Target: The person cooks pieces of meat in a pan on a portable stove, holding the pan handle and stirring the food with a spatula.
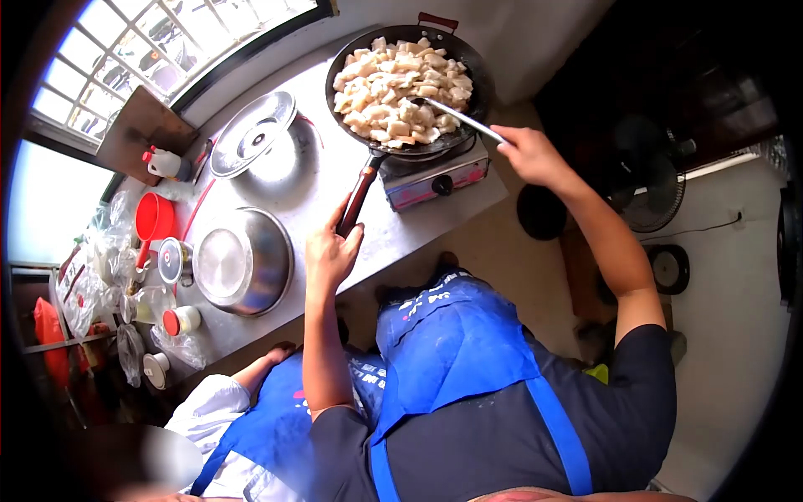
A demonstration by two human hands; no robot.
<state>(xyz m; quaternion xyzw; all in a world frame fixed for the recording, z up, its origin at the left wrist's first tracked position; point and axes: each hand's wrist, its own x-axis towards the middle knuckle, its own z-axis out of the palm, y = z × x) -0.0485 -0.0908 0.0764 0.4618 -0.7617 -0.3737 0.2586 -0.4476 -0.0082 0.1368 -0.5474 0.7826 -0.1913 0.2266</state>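
Note:
A large black wok [478,79] full of pale, chunky food pieces [397,84] sits on a portable gas stove [437,180]. My left hand [332,251] is wrapped round the wok's dark wooden handle [360,194], which points toward me. In my right hand [531,155] is the end of a long metal utensil [464,119]. Its far end lies among the food pieces and is partly hidden by them.
Left of the wok are a metal lid [253,135], an upturned steel basin [238,261], a red scoop [155,219], jars, plastic bags and a wooden board [144,134]. Another person in a blue apron [268,418] stands close at my left. A fan [657,188] is at the right.

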